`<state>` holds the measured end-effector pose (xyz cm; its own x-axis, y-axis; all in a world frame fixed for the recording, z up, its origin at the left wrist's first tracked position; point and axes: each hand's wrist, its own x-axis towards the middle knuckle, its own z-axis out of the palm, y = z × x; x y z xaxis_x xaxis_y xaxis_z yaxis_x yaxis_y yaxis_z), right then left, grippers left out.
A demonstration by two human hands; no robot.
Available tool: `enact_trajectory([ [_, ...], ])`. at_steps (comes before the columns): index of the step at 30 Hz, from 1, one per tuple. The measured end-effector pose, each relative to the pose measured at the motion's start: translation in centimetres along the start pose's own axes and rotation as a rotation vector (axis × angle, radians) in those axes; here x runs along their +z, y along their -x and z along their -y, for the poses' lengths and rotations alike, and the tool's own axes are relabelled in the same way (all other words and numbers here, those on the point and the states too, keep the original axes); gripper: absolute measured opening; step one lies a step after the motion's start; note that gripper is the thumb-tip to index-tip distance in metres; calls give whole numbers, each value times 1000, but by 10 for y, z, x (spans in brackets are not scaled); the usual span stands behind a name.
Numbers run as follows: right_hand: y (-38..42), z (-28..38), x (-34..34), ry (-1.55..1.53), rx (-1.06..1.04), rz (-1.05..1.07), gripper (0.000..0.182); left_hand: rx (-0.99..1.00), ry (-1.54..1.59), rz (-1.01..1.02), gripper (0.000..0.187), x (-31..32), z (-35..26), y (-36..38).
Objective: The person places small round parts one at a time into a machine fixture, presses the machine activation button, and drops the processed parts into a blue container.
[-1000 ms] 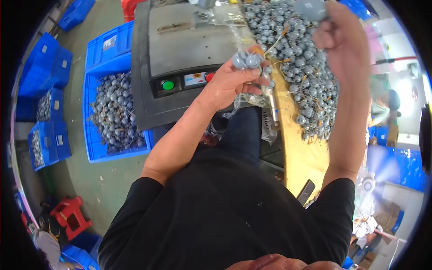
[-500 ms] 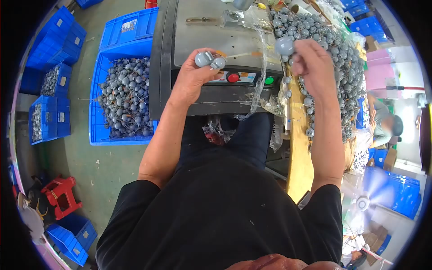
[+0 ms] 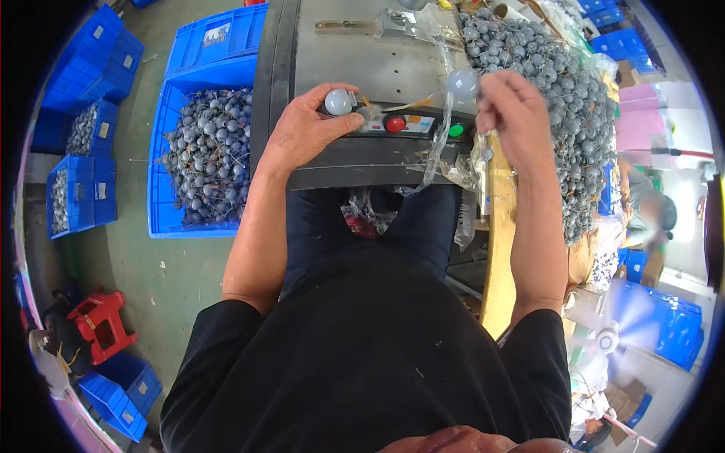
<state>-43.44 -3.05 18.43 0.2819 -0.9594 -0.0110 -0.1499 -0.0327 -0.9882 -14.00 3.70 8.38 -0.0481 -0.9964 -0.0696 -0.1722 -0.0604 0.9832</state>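
In my left hand (image 3: 306, 132) is a glossy grey ball (image 3: 339, 102) with a short collar, held between the fingers and thumb. By the thumb tip a small pale fitting (image 3: 369, 112) shows, with an orange-tan lead (image 3: 411, 105) reaching right from near it. My right hand (image 3: 515, 109) has its fingers bent together, a larger glossy grey ball (image 3: 463, 84) at their tips. Both hands are over the front of a metal-topped machine (image 3: 355, 64), above its red button (image 3: 395, 124) and green button (image 3: 456, 130).
Many grey balls with leads form a heap (image 3: 578, 128) on the right-hand bench. A blue crate (image 3: 157, 192) of similar balls stands on the left. Clear plastic strip (image 3: 436, 155) hangs over the machine's front edge. A fan (image 3: 607, 340) and another person (image 3: 642, 204) are at the right.
My left hand has shifted slightly left and turned; the second rounded grey piece at its fingertips no longer shows. My right hand has moved slightly left with its ball.
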Motion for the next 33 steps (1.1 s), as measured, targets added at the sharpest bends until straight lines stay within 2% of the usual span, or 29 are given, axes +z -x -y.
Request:
enact_trajectory([
  [1,-3,-1,-2,-60,-16,-20,16,20,-62,-19,37,1,-2,3],
  [4,1,-2,-1,76,42,8,22,164,-95,-163,37,1,26,4],
  [7,0,-3,-11,-119,-5,-13,21,91,289,-300,40,-9,48,11],
  [10,-2,-1,1,304,122,216,20,175,424,-241,42,-12,45,28],
  [11,-4,2,7,299,144,273,20,164,542,-224,41,-9,49,30],
  [14,-23,11,30,427,-20,292,11,96,820,-73,35,-13,70,42],
  [15,-33,10,34,465,-119,259,11,75,860,-121,22,-8,66,47],
  [18,-75,10,44,591,-377,145,12,-2,779,-249,17,-15,90,55],
  [19,-92,2,44,643,-444,110,14,-108,673,-326,21,-20,95,57],
  [22,-138,-36,42,742,-462,52,23,-166,52,-437,20,-30,102,56],
  [25,-183,-88,27,773,-359,-44,23,-81,-156,-567,21,-22,96,44],
  [28,-205,-113,21,728,-365,-167,24,-81,-319,-560,30,-16,95,32],
  [29,-204,-110,24,749,-341,-165,26,-82,-318,-530,42,-18,97,27],
  [33,-203,-100,30,807,-218,-125,32,54,-413,-587,59,-5,97,16],
])
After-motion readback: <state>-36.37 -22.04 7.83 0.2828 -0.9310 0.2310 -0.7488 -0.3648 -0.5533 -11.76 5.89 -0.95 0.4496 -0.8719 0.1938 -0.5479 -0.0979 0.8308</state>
